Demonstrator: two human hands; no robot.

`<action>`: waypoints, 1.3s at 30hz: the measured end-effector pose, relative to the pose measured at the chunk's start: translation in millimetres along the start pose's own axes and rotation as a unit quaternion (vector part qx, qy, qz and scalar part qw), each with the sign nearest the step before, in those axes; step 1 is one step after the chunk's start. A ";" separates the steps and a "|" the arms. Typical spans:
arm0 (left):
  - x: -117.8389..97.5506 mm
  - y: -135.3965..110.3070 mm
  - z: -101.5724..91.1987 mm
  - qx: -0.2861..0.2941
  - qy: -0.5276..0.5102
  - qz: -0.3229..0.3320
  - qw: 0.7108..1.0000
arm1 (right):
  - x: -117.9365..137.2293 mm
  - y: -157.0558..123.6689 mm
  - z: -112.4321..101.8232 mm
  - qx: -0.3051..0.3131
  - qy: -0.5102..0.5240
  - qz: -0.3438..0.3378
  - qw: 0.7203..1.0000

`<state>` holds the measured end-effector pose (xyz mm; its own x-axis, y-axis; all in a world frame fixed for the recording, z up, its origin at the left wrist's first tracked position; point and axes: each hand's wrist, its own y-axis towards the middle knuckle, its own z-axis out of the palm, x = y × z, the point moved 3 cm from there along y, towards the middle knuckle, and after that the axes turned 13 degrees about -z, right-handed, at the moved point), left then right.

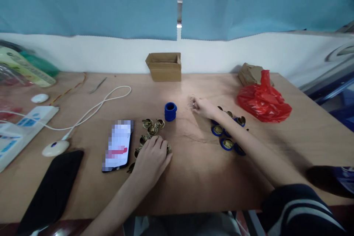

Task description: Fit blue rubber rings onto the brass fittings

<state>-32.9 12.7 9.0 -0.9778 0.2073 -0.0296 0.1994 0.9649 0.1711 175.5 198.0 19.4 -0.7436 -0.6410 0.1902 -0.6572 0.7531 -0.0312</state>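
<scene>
My left hand [153,155] is low over a group of brass-coloured round pieces [152,129] with raised flaps. Its fingers are curled, and one brass-coloured round piece [168,149] shows between the thumb and index finger. Further forward, my right hand [203,107] pinches at a small heap of thin, pale wire rings [190,104]; whatever is in its fingertips is too small to make out. A stack of blue rings [170,112] stands between the hands. Under my right forearm lie several brass-coloured pieces set in blue rings [227,143], partly covered by the arm.
A small open cardboard box [166,72] stands against the wall. To the right sit a red plastic bag [262,103] and a brown paper packet [249,74]. A lit phone [117,145], a black phone-like slab [52,191], a white cable [94,108] and a power strip [26,129] occupy the left.
</scene>
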 end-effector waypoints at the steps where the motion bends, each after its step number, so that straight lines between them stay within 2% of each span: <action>1: -3.0 -0.2 0.3 0.007 0.016 0.005 1.000 | -2.6 6.4 2.9 0.003 0.010 0.005 1.000; 5: -15.9 -2.7 3.7 0.024 0.023 0.030 0.999 | -10.2 21.0 14.4 0.020 0.047 0.026 0.998; 10: -27.1 -2.7 11.1 0.036 -0.129 0.072 0.988 | -12.8 20.5 22.0 0.005 0.075 0.026 0.997; 13: -31.0 6.2 15.0 0.051 -0.238 0.077 0.967 | -9.0 13.9 17.3 -0.033 0.087 0.014 0.996; 18: -29.6 26.3 10.5 0.052 -0.405 0.009 0.913 | 4.7 -9.2 -8.4 -0.122 0.143 -0.015 0.982; 21: -27.2 31.8 4.9 0.064 -0.520 -0.028 0.851 | 16.0 -30.5 -19.3 -0.156 0.202 -0.033 0.966; 24: -26.5 34.1 4.1 0.117 -0.632 -0.072 0.762 | 27.2 -53.1 -18.7 -0.181 0.295 -0.045 0.937; 26: -28.7 34.2 6.0 0.167 -0.695 -0.103 0.692 | 33.4 -66.6 -13.0 -0.188 0.437 -0.042 0.878; 28: -32.5 32.9 8.0 0.197 -0.746 -0.132 0.623 | 38.8 -78.3 -6.3 -0.181 0.533 -0.030 0.826; 30: -37.5 29.7 10.0 0.198 -0.780 -0.155 0.573 | 43.4 -88.2 0.0 -0.175 0.573 -0.011 0.801; 31: -40.2 27.5 11.4 0.193 -0.789 -0.165 0.559 | 45.3 -92.4 3.5 -0.172 0.584 0.003 0.794; 33: -45.7 21.7 15.2 0.179 -0.793 -0.184 0.553 | 49.6 -99.1 11.5 -0.163 0.597 0.029 0.785; 36: -51.7 12.1 22.5 0.150 -0.765 -0.209 0.590 | 57.8 -105.3 23.2 -0.168 0.605 0.044 0.777; 38: -52.4 6.9 27.7 0.126 -0.747 -0.235 0.610 | 64.3 -108.0 28.4 -0.179 0.586 0.043 0.789; 39: -51.8 5.1 30.1 0.114 -0.742 -0.249 0.612 | 67.6 -109.1 30.0 -0.181 0.564 0.041 0.805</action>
<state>20.7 11.8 -18.3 0.1801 -0.3665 -0.9128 0.0697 0.9304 -0.3598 193.3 68.1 6.2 -0.0640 -0.1981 0.9781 -0.3808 0.9108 0.1595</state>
